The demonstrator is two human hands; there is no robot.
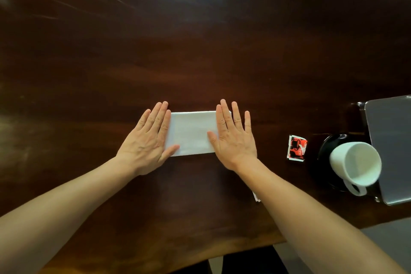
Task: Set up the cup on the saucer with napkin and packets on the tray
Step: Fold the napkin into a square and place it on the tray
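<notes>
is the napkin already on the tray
No, the napkin lies on the table under both flat hands, well apart from the tray.

We see a white folded napkin (pixel 191 133) lying flat on the dark wooden table (pixel 200 51). Our left hand (pixel 148 140) lies flat, fingers extended, on the napkin's left end, and our right hand (pixel 233 138) lies flat on its right end. To the right of the napkin, apart from it, lies a red and black packet (pixel 297 147). Farther right of the napkin a white cup (pixel 355 165) rests on a black saucer (pixel 325 158), just beside a grey metal tray (pixel 393 140). Near our right forearm, below the napkin, a white paper edge (pixel 256 197) peeks out.
</notes>
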